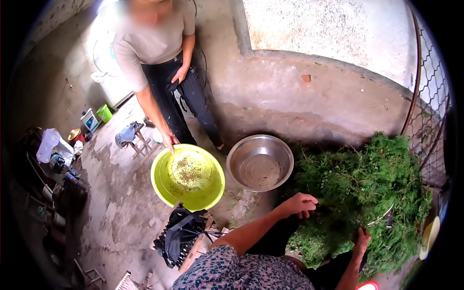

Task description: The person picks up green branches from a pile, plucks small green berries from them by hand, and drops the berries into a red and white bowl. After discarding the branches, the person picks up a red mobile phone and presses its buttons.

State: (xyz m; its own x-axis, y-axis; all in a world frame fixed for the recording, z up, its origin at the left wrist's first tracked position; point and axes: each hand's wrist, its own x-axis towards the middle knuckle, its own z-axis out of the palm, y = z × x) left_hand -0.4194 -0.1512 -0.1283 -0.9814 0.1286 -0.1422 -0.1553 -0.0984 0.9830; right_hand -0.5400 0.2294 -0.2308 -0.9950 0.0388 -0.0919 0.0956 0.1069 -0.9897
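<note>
A large heap of feathery green cut plants [357,179] lies on the right, beside my legs. My left hand [298,205] hovers at the near-left edge of the heap with its fingers curled; whatever is in them is too small to make out. Lower down, my right hand [361,239] is against the greens, its fingers bent around something hidden by the leaves. Between my hands the foliage looks dark and blurred. A steel basin [260,166] stands just beyond my left forearm, with a brownish layer on its bottom.
A standing person [162,63] holds the rim of a yellow-green basin [198,193] with bits scattered inside. A black bag [181,234] rests on a wooden seat at my left. Farther off are a small stool [140,143], a green bucket [104,113] and wire mesh [432,77].
</note>
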